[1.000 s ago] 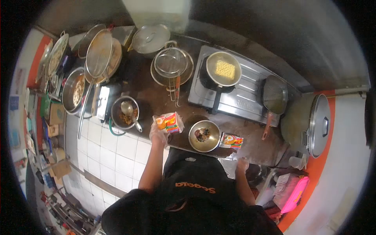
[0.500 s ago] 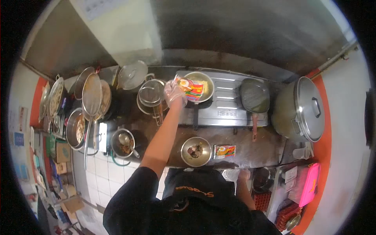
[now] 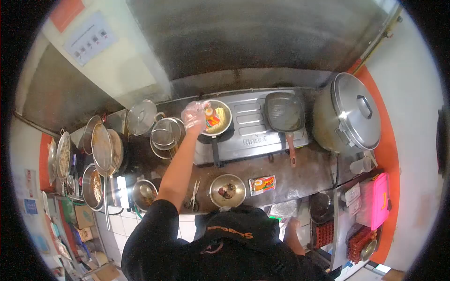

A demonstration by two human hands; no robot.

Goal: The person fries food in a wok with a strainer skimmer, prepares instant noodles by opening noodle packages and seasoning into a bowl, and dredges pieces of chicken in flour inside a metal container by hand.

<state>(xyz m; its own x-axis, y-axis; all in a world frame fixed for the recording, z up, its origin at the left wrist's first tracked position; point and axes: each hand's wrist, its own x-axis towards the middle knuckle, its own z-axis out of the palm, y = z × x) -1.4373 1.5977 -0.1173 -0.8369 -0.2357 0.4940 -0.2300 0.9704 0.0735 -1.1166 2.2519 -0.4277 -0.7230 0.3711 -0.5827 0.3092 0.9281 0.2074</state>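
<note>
My left hand, in a clear plastic glove, is closed on a red and yellow instant noodle packet. It holds the packet over the left part of a metal pan on the stove. A pale block of noodles shows in the pan beside the packet. My right hand is low at my right side, near the counter's front edge; its fingers are too small and blurred to make out. On the counter below the stove stand a steel bowl with dark seasoning and a second noodle packet.
A ridged grill pan sits on the right of the stove, beside a large lidded pot. Scissors lie left of the bowl. Strainers and several pans crowd the left. A pink-lidded box stands at right.
The whole view has shifted and turned slightly. The packet in my left hand has come lower, further into the pan. More of the noodles and the scissors now show.
</note>
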